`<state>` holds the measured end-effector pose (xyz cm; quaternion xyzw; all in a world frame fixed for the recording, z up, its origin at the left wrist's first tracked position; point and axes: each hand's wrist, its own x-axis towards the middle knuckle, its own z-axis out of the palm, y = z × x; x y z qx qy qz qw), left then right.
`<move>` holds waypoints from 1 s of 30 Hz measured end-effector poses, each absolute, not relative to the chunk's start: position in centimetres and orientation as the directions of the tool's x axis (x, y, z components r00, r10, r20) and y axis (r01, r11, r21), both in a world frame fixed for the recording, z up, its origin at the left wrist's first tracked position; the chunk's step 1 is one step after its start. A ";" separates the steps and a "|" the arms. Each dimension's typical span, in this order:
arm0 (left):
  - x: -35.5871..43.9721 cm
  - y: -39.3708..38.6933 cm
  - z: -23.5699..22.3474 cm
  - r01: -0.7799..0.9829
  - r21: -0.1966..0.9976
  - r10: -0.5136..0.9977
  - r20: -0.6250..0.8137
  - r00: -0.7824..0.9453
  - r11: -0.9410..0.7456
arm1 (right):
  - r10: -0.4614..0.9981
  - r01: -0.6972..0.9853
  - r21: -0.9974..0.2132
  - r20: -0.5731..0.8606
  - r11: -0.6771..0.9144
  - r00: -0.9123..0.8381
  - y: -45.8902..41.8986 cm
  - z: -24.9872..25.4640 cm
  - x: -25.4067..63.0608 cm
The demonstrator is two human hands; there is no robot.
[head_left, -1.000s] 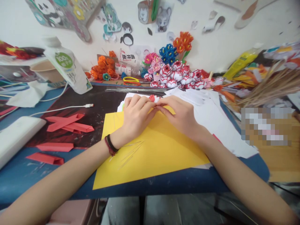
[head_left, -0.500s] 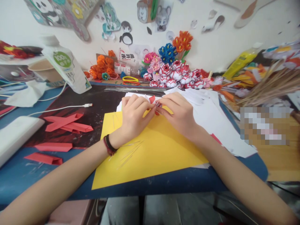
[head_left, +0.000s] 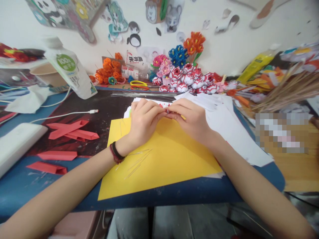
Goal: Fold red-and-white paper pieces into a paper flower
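Two-handed, pinched a red-and-white piece (head_left: 164, 105) between left hand (head_left: 147, 120) and right hand (head_left: 191, 119), near the twelve-o'clock edge of the yellow sheet (head_left: 174, 152); had open room toward six, short of the bench (head_left: 174, 196) edge.

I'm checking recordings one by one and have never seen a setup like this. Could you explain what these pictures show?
There is no machine here: someone is working bare-handed. Every picture comes from one camera worn on that person's head, looking forward and down.

The left hand and right hand meet above a yellow sheet, fingertips pinching a small red-and-white piece. The fingers hide most of it, so its exact shape can't be told.

On the blue table, folded red pieces lie to the left, white sheets to the right, and red-and-white flowers cluster at the back.
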<state>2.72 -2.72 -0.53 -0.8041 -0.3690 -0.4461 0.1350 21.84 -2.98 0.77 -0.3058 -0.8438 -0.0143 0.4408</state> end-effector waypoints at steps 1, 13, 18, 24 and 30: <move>2.7 -2.7 -0.6 0.714 0.105 0.469 0.818 0.334 -0.692 | 0.499 0.527 -0.243 0.757 0.814 -0.422 -3.0 0.7 21.9; 3.1 -3.4 -0.5 0.773 -0.090 0.390 0.823 0.413 -0.629 | 0.483 0.568 -0.185 0.760 0.802 -0.435 -3.0 0.5 21.9; 3.2 -3.5 -0.5 0.816 -0.069 0.417 0.833 0.364 -0.574 | 0.421 0.570 -0.085 0.764 0.817 -0.489 -3.2 0.3 21.4; 3.1 -3.1 -0.7 0.791 -0.103 0.380 0.835 0.398 -0.603 | 0.453 0.502 -0.204 0.773 0.840 -0.444 -2.8 0.5 21.6; 3.2 -3.3 -0.5 0.769 -0.090 0.356 0.848 0.393 -0.633 | 0.507 0.453 -0.311 0.755 0.836 -0.416 -2.9 1.2 21.8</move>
